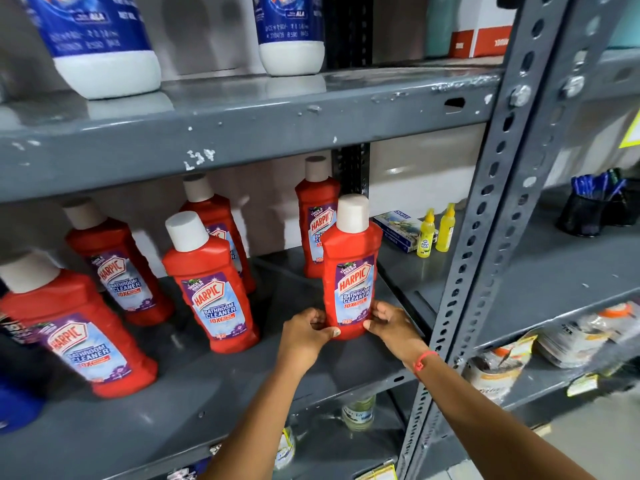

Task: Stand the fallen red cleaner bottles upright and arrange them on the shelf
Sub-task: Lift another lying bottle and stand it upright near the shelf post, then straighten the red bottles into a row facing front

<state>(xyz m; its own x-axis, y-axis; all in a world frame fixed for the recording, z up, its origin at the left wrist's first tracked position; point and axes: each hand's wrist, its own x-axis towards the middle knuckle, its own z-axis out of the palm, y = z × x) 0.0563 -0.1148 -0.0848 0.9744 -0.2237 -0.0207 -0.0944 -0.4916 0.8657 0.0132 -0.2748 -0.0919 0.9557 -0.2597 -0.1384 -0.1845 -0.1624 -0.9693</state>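
Several red cleaner bottles with white caps stand upright on the grey middle shelf. The front right bottle is held at its base from both sides: my left hand grips its left lower edge, my right hand its right lower edge. Behind it stands another red bottle. To the left are a middle front bottle, one behind that, a further left bottle and a near left bottle. None lies on its side.
A perforated grey upright post rises just right of my hands. Two blue-and-white bottles stand on the shelf above. Two small yellow glue bottles and a box sit on the neighbouring shelf, with a pen holder further right.
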